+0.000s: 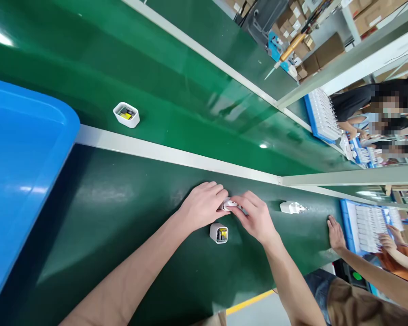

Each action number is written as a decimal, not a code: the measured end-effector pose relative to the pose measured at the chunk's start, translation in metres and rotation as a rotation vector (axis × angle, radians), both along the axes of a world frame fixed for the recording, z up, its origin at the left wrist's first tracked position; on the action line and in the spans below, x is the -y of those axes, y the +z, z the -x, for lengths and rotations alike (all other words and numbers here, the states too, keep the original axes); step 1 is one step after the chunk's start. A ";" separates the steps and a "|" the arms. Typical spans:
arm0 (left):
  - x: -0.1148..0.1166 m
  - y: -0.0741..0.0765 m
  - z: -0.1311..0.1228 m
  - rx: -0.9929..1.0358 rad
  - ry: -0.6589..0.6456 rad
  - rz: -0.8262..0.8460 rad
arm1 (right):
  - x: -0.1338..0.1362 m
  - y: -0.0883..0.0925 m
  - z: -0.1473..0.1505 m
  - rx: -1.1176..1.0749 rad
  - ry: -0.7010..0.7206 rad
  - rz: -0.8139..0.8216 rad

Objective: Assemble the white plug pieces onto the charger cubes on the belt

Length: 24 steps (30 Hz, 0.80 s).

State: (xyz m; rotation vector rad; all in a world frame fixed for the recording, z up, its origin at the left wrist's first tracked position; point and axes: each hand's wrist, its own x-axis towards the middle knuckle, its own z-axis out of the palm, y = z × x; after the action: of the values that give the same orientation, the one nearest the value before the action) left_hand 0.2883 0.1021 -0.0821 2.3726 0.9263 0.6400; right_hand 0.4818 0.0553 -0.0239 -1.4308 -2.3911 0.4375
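Holding a small white part (230,204) at the green counter (115,253)

Both hands meet over the dark green counter, near its far edge, with the small white part pinched between them. The left hand (204,204) curls its fingers around the left end of the piece, and the right hand (255,218) grips the other end with its fingertips. Most of the part is hidden by the fingers, so its shape cannot be made out.

Just near of the hands, an open white shell (219,233) with a yellow piece inside stands on the counter, close to both wrists but touching neither. To the right, apart from the hands, a white plug (291,207) lies on its side.

A pale rail (163,155) borders the counter on the far side. Beyond it runs a brighter green belt (177,90), which carries a second open white shell (126,114) off to the left. A large blue tray (23,181) fills the left edge of the scene.

At the right end of the counter a co-worker's hand (335,232) rests flat on the surface, beside a blue rack (346,226) of white parts. More people sit farther off at a second blue rack (311,118).
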 end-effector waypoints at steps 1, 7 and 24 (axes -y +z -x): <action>0.000 0.000 0.000 0.003 0.002 0.000 | -0.001 0.002 0.001 0.028 0.011 0.000; 0.000 0.000 0.000 0.044 -0.004 0.036 | 0.001 0.005 0.004 0.168 0.047 -0.037; 0.003 0.021 0.001 -0.070 0.034 0.087 | -0.002 -0.001 -0.005 0.069 -0.056 0.013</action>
State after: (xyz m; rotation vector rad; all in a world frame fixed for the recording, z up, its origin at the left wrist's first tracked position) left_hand 0.2878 0.0987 -0.0615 2.3196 1.0056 0.5219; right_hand 0.4865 0.0575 -0.0250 -1.5384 -2.3987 0.3960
